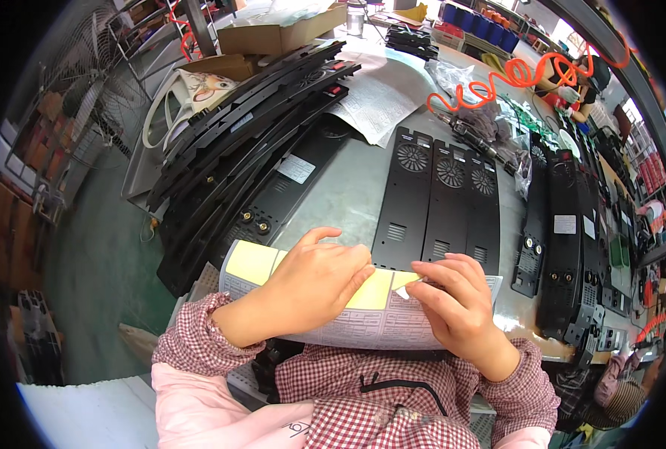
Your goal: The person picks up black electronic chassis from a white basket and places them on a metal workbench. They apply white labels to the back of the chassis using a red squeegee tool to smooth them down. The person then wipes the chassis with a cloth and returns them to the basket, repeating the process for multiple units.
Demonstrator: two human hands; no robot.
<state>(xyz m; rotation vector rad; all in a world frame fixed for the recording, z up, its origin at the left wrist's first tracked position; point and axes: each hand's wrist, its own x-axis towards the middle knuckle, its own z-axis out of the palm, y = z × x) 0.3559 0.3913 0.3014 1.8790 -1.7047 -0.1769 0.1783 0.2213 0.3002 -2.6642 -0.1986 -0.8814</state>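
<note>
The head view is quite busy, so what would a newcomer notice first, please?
A coiled orange hose loops across the upper right. At lower centre, the left hand and right hand are at a printed sheet with yellow patches. Black panels lie stacked at upper left.

In front of you, a wide label sheet (370,329) stretches crosswise above your lap at the near edge of the surface, its outline bowed, its lower part pale greyish-white and covered in small dark print arranged in blocks. Along its upper part you have plain yellow panels (248,262), one at the left end and another around the middle, partly hidden by your left grip (348,283). Beside the middle panel, a small white corner (402,292) stands out where your right grip (417,278) pinches the sheet.
</note>
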